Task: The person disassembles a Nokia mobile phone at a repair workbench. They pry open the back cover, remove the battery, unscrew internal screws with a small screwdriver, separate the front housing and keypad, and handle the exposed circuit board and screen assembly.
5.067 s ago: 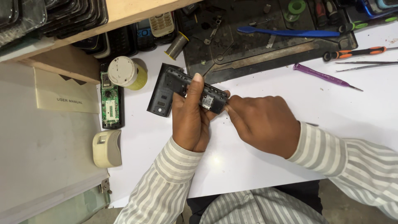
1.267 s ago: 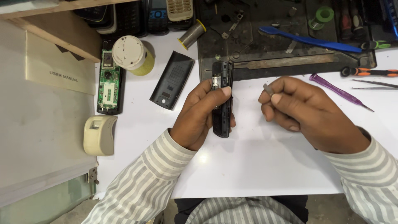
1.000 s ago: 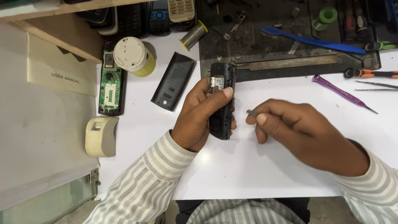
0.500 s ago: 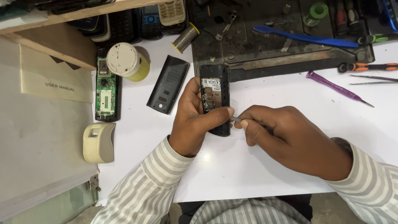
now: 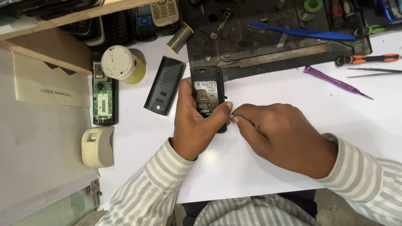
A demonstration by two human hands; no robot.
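Head view, left to right: I see a beige rounded plastic device (image 5: pixel 97 146), a bare green circuit board in a black phone shell (image 5: pixel 103 95), a matte black back cover (image 5: pixel 165 85), then my left hand (image 5: pixel 197 125) clamped around an opened black phone (image 5: pixel 208 94) over the white table (image 5: pixel 293 92). My right hand (image 5: pixel 278 134) has closed in since half a second ago, fingertips pinched together at the phone's lower right edge; whatever they pinch is hidden. A slim purple pry tool (image 5: pixel 331 80) lies far right.
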